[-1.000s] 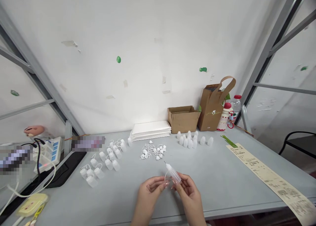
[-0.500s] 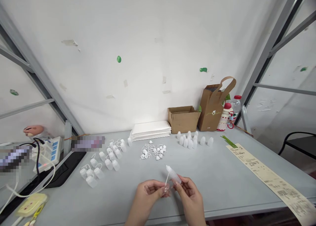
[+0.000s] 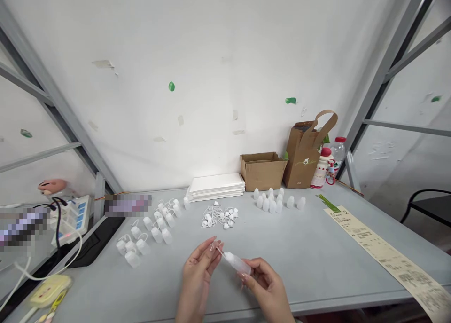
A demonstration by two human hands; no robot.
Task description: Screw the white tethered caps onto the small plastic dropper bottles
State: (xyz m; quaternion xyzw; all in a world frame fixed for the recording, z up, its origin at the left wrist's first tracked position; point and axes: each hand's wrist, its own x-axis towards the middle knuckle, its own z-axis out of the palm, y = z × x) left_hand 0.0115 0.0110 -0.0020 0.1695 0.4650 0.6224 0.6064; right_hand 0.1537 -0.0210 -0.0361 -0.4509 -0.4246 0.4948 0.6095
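- Near the table's front edge, in the head view, the left hand (image 3: pixel 199 266) is now higher, beside the nozzle end of the bottle (image 3: pixel 238 263), having come up from below it; the bottle now lies flatter.
- The left fingertips are pressed together, pinching the strap (image 3: pixel 219 251) near its far end; whether a cap sits between them, I cannot tell.
- The right hand (image 3: pixel 269 283) pinches the bottle's base between thumb and fingers.
- The strap seems stretched out past the nozzle, so its far end now looks in line with the bottle.
- On the grey table (image 3: pixel 299 248), strapped bottles (image 3: pixel 132 258) stand to the left, loose caps (image 3: pixel 230 212) lie heaped in the middle, and plain bottles (image 3: pixel 272 206) stand to the right.
- Behind them are a white stack (image 3: pixel 216 186), a carton (image 3: pixel 264 175) and a paper bag (image 3: pixel 299 163); a long receipt (image 3: pixel 373 248) hangs over the right front edge.
- Around it, metal posts (image 3: pixel 373 88) flank a white wall (image 3: pixel 211 78), with a black chair (image 3: pixel 431 208) at far right.
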